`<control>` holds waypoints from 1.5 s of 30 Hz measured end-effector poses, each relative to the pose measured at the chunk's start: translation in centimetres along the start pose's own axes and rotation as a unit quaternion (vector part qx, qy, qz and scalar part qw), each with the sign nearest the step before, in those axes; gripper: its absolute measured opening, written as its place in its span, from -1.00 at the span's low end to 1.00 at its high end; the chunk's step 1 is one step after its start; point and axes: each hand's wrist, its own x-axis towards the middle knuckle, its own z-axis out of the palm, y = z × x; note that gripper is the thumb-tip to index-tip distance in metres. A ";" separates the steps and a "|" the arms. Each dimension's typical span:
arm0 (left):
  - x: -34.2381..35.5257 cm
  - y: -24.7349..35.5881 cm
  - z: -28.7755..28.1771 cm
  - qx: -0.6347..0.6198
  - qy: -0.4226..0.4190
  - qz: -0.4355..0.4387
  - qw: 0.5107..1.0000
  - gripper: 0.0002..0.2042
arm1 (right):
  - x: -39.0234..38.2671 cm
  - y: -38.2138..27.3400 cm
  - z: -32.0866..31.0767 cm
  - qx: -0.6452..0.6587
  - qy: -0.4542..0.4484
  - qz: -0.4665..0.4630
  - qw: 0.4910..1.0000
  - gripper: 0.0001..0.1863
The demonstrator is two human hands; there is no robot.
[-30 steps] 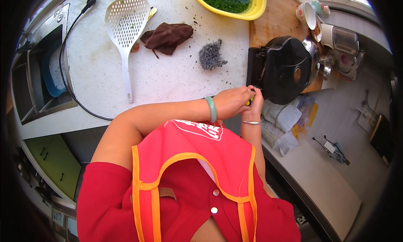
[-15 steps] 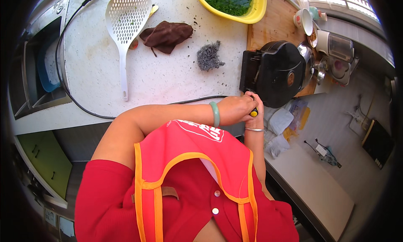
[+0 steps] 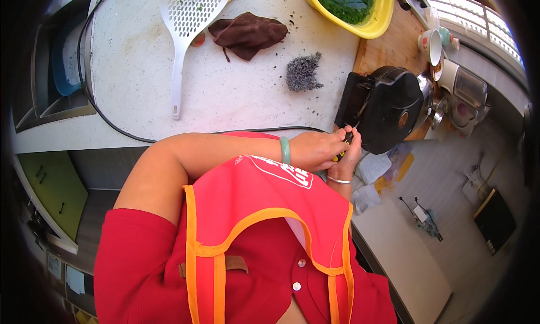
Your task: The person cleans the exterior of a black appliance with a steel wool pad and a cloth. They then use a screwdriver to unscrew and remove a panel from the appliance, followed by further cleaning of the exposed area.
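Observation:
Close together at the counter's front edge, my left hand [image 3: 315, 149] and my right hand [image 3: 349, 154] are closed around the black-and-yellow handle of a screwdriver [image 3: 339, 156]. Its thin shaft seems to point at the near side of a black rounded electric cooking appliance [image 3: 392, 113], where a flat black part juts out to the left. My fingers hide most of the handle, and the tip cannot be made out. A grey steel-wool scrubber [image 3: 304, 72] lies left of the appliance, with a crumpled brown cloth [image 3: 251, 35] beyond it.
A white slotted skimmer [image 3: 194, 14] lies farther left, near a sink [image 3: 42, 107]. The yellow basin [image 3: 383, 14] of chopped greens is at the back, beside a wooden board [image 3: 382, 48]. A black cord [image 3: 126, 135] runs along the front edge. Dark crumbs dot the counter.
The view has shifted, so the counter things appear farther right and higher. Both hands stay together on the screwdriver, with more of its handle showing between the fingers.

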 end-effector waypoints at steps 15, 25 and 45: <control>1.6 -2.0 0.0 -0.018 -0.007 -0.042 0.999 -0.58 | 2.8 -0.8 0.3 0.036 -0.004 0.095 0.995 -0.82; 2.4 -1.5 -0.2 -0.024 -0.069 -0.076 0.994 -0.58 | 3.5 -2.0 -0.6 -0.054 -0.027 0.111 0.992 -0.81; 0.7 -1.4 1.1 -0.023 -0.123 -0.048 0.991 -0.62 | 1.1 -0.5 -1.7 -0.061 -0.026 0.058 0.996 -0.78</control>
